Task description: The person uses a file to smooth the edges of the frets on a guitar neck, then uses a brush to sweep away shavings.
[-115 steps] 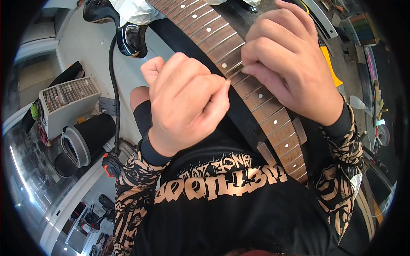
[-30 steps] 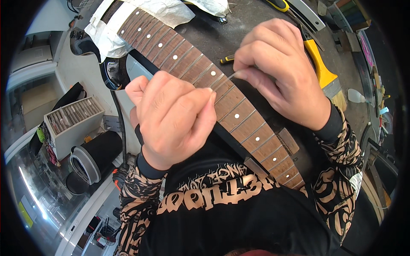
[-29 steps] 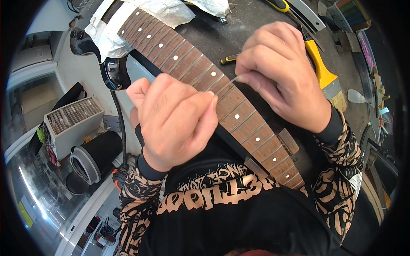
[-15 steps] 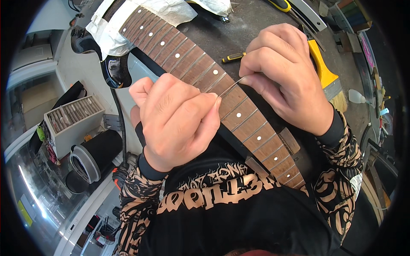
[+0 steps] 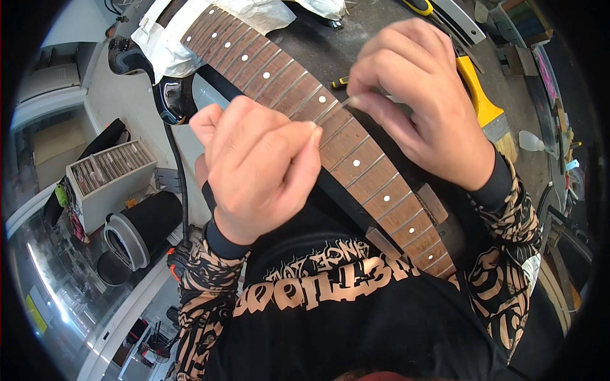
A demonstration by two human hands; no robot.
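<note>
A brown guitar fretboard (image 5: 375, 181) with white dot inlays runs from the upper left toward my body. My left hand (image 5: 254, 165) is over its left side, thumb and forefinger pressed together; whatever is in that pinch is hidden. Over the other edge, my right hand (image 5: 422, 95) pinches a thin fret wire (image 5: 345, 102) between thumb and forefinger. The wire's end shows beside the fingertips, just above the wood. How far it reaches toward my left hand is hard to make out. Metal frets cross much of the board.
White paper (image 5: 166, 54) covers the guitar's upper end above its glossy dark body (image 5: 175, 98). A yellow-handled brush (image 5: 473, 82) and a white bottle (image 5: 530, 141) are at right. Wooden blocks (image 5: 432, 204) flank the neck. A slotted box (image 5: 114, 174) and black bin (image 5: 149, 225) stand left.
Both hands have risen slightly toward the top of the view and drawn a little apart. The fret wire, stretched between both pinches before, now shows clearly only at my right fingertips.
</note>
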